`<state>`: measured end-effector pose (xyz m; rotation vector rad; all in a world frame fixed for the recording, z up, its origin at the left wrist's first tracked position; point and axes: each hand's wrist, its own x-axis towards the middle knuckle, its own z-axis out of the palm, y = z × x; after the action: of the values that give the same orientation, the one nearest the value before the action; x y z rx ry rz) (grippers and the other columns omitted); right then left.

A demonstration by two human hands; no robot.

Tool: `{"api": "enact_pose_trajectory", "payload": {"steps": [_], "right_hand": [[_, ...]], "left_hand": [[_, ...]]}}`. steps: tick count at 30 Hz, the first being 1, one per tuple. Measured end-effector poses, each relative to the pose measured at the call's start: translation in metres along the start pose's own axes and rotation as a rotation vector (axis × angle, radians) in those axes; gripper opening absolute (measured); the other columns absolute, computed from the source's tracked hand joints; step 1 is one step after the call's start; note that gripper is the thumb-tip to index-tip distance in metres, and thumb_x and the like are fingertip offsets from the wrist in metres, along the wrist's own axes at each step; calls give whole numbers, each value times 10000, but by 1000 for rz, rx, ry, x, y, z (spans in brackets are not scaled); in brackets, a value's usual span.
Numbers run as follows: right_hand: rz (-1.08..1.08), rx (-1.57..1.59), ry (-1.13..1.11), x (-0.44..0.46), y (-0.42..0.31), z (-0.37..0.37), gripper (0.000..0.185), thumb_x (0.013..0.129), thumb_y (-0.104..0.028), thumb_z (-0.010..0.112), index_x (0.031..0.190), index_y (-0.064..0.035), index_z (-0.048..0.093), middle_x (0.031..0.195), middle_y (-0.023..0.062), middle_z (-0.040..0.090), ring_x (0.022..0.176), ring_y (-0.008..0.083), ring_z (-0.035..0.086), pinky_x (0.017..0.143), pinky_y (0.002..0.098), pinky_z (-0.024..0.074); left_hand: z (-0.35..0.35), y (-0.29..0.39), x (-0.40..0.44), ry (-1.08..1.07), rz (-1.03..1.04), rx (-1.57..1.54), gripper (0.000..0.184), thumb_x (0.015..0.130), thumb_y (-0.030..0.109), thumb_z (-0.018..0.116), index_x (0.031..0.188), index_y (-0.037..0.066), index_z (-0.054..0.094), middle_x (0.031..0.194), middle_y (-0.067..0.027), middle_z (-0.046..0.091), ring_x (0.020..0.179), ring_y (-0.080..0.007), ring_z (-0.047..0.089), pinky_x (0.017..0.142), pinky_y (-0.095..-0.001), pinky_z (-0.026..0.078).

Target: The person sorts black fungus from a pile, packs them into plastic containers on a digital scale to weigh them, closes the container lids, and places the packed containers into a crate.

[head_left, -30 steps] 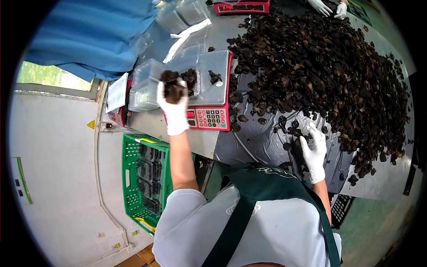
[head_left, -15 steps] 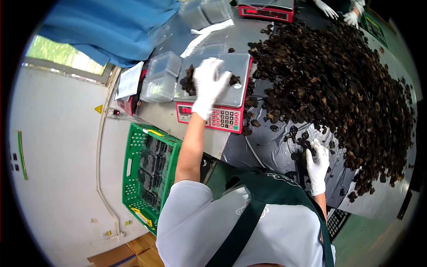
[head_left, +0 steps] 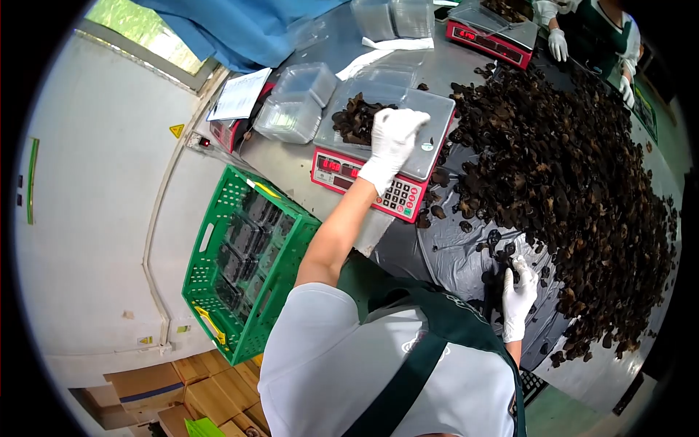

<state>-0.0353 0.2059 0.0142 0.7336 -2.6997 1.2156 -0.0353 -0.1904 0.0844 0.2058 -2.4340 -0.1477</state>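
My left hand [head_left: 397, 137], in a white glove, is over the weighing plate of a red digital scale [head_left: 371, 182], its fingers curled together. Anything inside them is hidden. Just left of it, a small heap of black wood ear mushrooms [head_left: 357, 120] sits on the scale; I cannot make out whether a clear box is under it. Red digits glow on the scale's display. My right hand [head_left: 519, 298], also gloved, rests low over the dark plastic sheet [head_left: 455, 251], thumb and fingers apart, beside a few loose mushroom pieces [head_left: 502, 251].
A large mushroom pile [head_left: 561, 175] spreads across the table on the right. Clear plastic boxes [head_left: 295, 105] are stacked left of the scale. A green crate [head_left: 251, 320] holding packed boxes stands below left. At the back are a second scale [head_left: 488, 40] and a co-worker's gloved hand [head_left: 558, 45].
My left hand has drawn its spread fingers together and shifted right off the mushroom heap. My right hand stays by the loose pieces. The whole view has turned and shifted slightly.
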Motion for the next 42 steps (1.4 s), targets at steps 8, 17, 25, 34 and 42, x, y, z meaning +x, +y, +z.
{"api": "enact_pose_trajectory", "payload": {"steps": [8,17,25,34,42], "right_hand": [[-100,-32,-11,11,-10,5,197,788,-48,686,984,-41,664,1078,126,668,960,298,598,874,362,473],[-42,-159,-29,95,9,28,387,763,-197,737,1120,-85,635,1127,83,648,1000,274,585,882,353,488],[-67,-432,-255,195,-34,93,690,734,-253,761,1341,-127,459,1388,166,430,1079,351,557,885,415,509],[-128,-100,91,141,13,105,118,750,-76,704,852,-46,653,985,116,690,936,288,659,842,340,520],[388,230,65,93,-2,59,201,804,-94,723,984,-9,693,1033,81,707,946,149,659,867,265,493]], "left_hand": [[-22,-75,-27,243,-100,-5,144,764,130,716,895,71,710,921,-103,698,870,-275,661,823,-379,509],[-32,-104,-32,-36,-464,94,611,837,488,631,1308,113,531,1394,-170,449,1269,-333,428,1060,-428,322],[-7,-113,-41,-248,-502,123,665,888,603,471,1369,143,473,1458,-158,377,1302,-323,401,1049,-530,275],[-20,-98,-51,-276,-481,95,596,927,564,432,1351,151,497,1455,-138,390,1294,-298,407,1077,-485,241],[-28,-94,-54,-206,-471,-98,536,930,508,480,1295,120,544,1402,-142,455,1269,-301,434,1071,-462,258]]}}
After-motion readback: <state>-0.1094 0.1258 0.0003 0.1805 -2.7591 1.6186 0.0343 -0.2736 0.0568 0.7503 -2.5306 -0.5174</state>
